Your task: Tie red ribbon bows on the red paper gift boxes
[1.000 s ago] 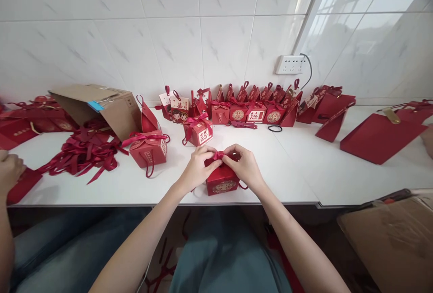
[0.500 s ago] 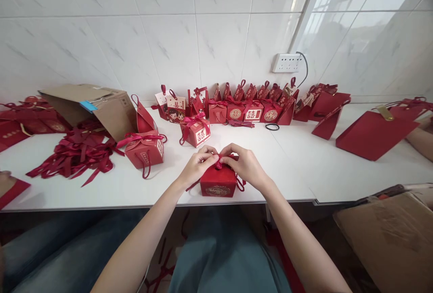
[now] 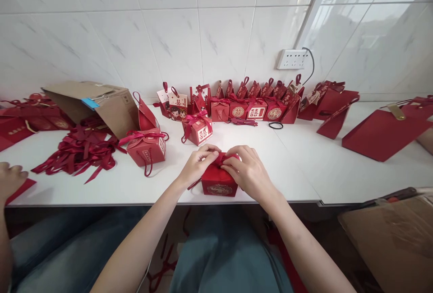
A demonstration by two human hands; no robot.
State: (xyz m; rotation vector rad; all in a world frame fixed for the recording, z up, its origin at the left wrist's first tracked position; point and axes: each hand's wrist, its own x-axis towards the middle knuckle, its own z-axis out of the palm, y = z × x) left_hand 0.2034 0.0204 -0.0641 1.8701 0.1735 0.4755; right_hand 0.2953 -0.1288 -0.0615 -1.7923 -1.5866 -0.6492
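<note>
A red gift box (image 3: 219, 183) with a gold emblem on its front stands near the table's front edge, straight ahead of me. Over its top runs a red ribbon (image 3: 220, 159), gathered at the middle. My left hand (image 3: 200, 163) pinches the ribbon from the left, thumb and fingers pressed together. From the right, my right hand (image 3: 246, 166) closes on the ribbon too, its fingertips at the gathered spot. The fingers partly hide the ribbon, so I cannot tell the form of the knot.
Loose red ribbons (image 3: 79, 151) lie left, before an open cardboard carton (image 3: 98, 103). Bow-tied boxes (image 3: 149, 148) (image 3: 199, 129) stand nearby, with several more red boxes (image 3: 238, 111) along the wall. A black ring (image 3: 275, 125) lies behind. Another person's hand (image 3: 11, 179) is far left; a brown carton (image 3: 389, 234) sits right.
My right hand has turned, its fingers now lower over the ribbon. My left hand stays nearly in place. At far left, another person's hand has come further into view.
</note>
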